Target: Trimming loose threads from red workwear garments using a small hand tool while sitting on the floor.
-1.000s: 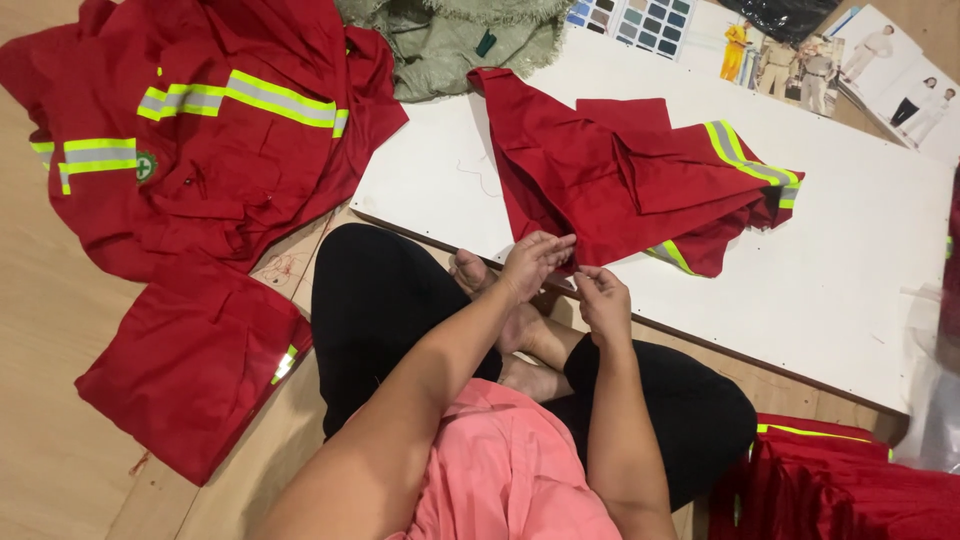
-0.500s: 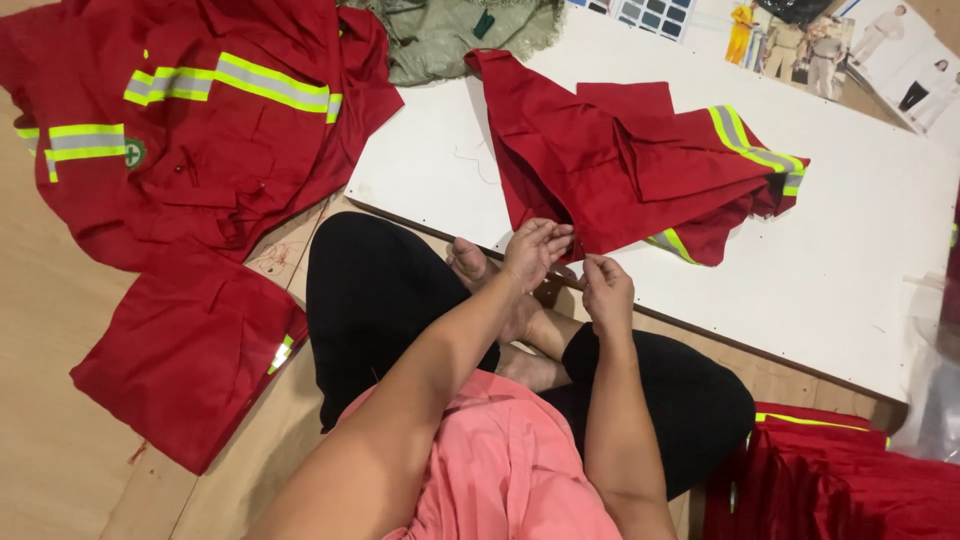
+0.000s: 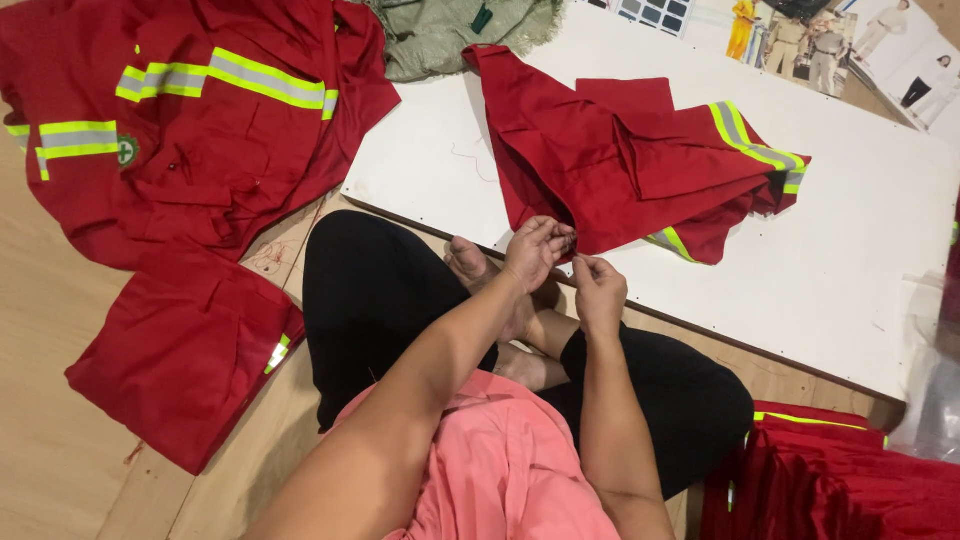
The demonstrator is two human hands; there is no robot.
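I sit cross-legged on the floor in black trousers and a pink top. A red work garment (image 3: 620, 165) with yellow and grey reflective stripes lies crumpled on a white board (image 3: 860, 270) in front of me. My left hand (image 3: 538, 250) pinches the near edge of this garment at the board's front edge. My right hand (image 3: 598, 290) is just beside it, fingers pinched together on something very small, too small to make out. The two hands almost touch.
A red reflective jacket (image 3: 190, 120) is spread on the wooden floor at left, with a folded red garment (image 3: 180, 350) below it. A stack of folded red garments (image 3: 840, 480) sits at lower right. A green woven sack (image 3: 450, 35) and printed pictures (image 3: 820, 40) lie at the far edge.
My hands have stayed together at the garment's near edge with small finger movements. The view has shifted slightly.
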